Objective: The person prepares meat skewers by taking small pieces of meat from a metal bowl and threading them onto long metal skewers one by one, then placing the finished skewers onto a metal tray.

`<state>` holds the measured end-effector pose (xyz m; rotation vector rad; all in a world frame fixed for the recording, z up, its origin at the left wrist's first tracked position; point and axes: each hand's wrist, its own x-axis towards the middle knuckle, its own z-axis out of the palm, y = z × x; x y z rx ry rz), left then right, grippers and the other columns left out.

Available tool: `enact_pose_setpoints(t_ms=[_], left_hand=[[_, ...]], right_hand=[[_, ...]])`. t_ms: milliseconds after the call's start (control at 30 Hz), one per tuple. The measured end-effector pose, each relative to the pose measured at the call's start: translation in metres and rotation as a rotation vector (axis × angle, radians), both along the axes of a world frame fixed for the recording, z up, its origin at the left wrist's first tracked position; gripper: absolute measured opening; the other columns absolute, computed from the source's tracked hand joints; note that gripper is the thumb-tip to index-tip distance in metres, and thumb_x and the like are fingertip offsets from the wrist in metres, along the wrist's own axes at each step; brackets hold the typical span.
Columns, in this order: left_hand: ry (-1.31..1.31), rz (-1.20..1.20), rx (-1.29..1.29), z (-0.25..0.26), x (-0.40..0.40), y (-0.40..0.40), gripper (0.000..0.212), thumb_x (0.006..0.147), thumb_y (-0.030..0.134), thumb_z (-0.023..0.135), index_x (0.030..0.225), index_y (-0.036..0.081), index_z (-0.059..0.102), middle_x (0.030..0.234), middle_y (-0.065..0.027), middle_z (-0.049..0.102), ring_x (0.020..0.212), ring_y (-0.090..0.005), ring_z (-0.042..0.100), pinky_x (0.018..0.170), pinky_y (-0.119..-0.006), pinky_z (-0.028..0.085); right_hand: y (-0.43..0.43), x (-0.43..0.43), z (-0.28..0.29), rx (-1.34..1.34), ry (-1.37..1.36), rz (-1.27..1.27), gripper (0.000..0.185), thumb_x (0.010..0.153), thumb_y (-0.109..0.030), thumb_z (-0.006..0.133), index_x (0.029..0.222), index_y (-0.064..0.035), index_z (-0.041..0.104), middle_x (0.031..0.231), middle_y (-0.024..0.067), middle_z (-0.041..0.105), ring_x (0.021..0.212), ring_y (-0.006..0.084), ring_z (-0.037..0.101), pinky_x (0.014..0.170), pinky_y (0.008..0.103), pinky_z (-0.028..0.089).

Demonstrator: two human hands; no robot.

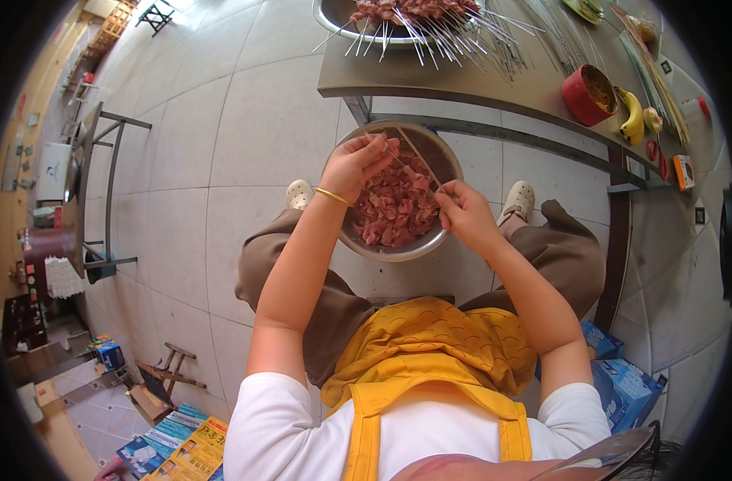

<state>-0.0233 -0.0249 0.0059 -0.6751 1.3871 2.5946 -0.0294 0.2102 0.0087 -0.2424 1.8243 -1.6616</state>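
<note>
Low between my feet stands a metal bowl (402,255) holding many small pieces of raw meat (396,210). My left hand (361,162), with a gold bangle at the wrist, is over the bowl's upper left part, its fingers closed on a small piece of raw meat. My right hand (462,210) pinches the lower end of a thin skewer (419,153) at the bowl's right side. The skewer slants up and left across the bowl. Another thin skewer length shows by my left fingertips; whether it is a separate skewer I cannot tell.
Ahead, a metal table (402,75) carries a basin (336,24) of skewered meat, loose metal skewers (552,36), a red container (582,96), bananas (632,117) and red-handled scissors (657,157). A folding stool (173,370) and stacked cartons (179,445) are at lower left, blue boxes (624,391) at lower right.
</note>
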Motion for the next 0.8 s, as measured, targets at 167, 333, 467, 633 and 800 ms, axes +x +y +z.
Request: enact_pose_setpoints(t_ms=[167,333,467,633,800], left_hand=[[0.066,0.043,0.103,-0.002,-0.005,-0.009,0.036,0.096,0.023,0.047,0.117,-0.007,0.048,0.116,-0.0174,0.058,0.103,-0.0264,0.06,0.092,-0.033,0.049],[0.104,0.042,0.016,-0.008,-0.005,-0.017,0.041,0.097,0.027,0.045,0.12,-0.007,0.044,0.118,-0.019,0.057,0.105,-0.0273,0.059,0.092,-0.034,0.048],[0.064,0.111,0.081,-0.001,-0.007,-0.018,0.042,0.097,0.03,0.044,0.118,-0.007,0.044,0.118,-0.0204,0.057,0.108,-0.0283,0.057,0.093,-0.035,0.048],[0.063,0.138,0.078,0.001,-0.007,-0.02,0.041,0.097,0.032,0.044,0.114,-0.005,0.045,0.118,-0.0208,0.057,0.109,-0.028,0.056,0.093,-0.035,0.047],[0.095,0.147,0.035,0.0,-0.007,-0.019,0.036,0.097,0.027,0.043,0.111,-0.005,0.048,0.117,-0.0212,0.057,0.109,-0.0289,0.057,0.093,-0.035,0.048]], right_hand=[[0.005,-0.002,0.008,0.046,-0.05,-0.004,0.014,0.093,-0.017,0.051,0.095,-0.0032,0.053,0.056,-0.0004,0.051,0.045,0.0058,0.039,0.043,0.0214,0.031],[0.007,-0.003,0.011,0.058,-0.054,0.024,0.015,0.093,-0.017,0.051,0.095,-0.003,0.054,0.056,-0.0003,0.051,0.044,0.0055,0.039,0.042,0.0216,0.03],[0.008,-0.003,0.01,0.063,-0.052,0.049,0.014,0.094,-0.017,0.051,0.094,-0.0033,0.054,0.056,-0.0005,0.051,0.044,0.0055,0.038,0.042,0.0216,0.03],[0.007,-0.002,0.012,0.074,-0.058,0.061,0.014,0.094,-0.017,0.051,0.094,-0.0035,0.054,0.056,-0.0007,0.051,0.044,0.0055,0.039,0.042,0.0215,0.03],[0.007,-0.002,0.012,0.093,-0.059,0.067,0.014,0.094,-0.017,0.051,0.094,-0.0035,0.054,0.055,-0.0007,0.05,0.044,0.0056,0.039,0.042,0.0216,0.03]])
